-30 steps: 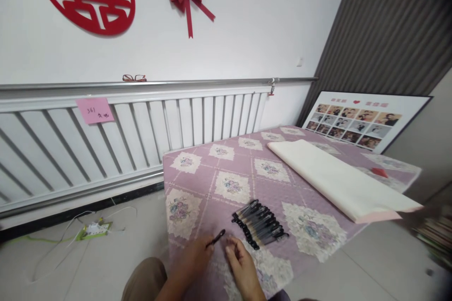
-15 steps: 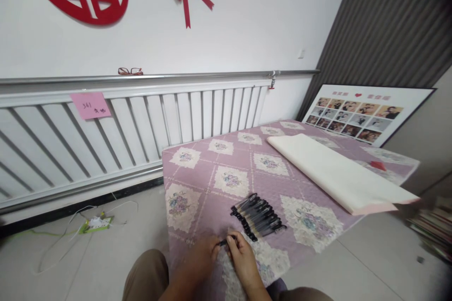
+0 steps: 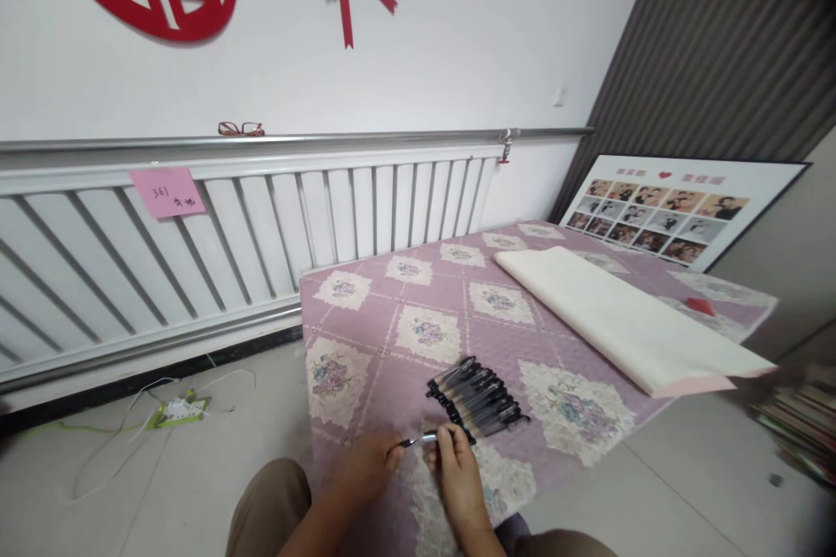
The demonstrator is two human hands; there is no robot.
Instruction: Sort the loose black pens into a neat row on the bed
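Note:
In front of me, near the table's close edge, my left hand (image 3: 375, 463) pinches a slim black pen (image 3: 406, 443) whose fine tip points right. Opposite it, my right hand (image 3: 457, 466) grips a short black-and-silver pen cap (image 3: 429, 436) between thumb and fingers. A small gap separates the two parts. Just beyond my right hand lies a row of black pens (image 3: 480, 400) with grey see-through barrels, side by side on the purple flowered tablecloth (image 3: 372, 322). My fingers cover much of both held parts.
A folded cream sheet (image 3: 588, 313) lies across the table's right side, with a small red item (image 3: 700, 306) behind it. A photo board (image 3: 659, 200) leans at the far end. The white radiator (image 3: 340, 218) runs along the wall; a power strip (image 3: 179, 411) sits on the floor.
The black pen between my hands has come apart, showing its tip and a silver section. My right hand has shifted slightly right, away from my left. The row of pens stays put.

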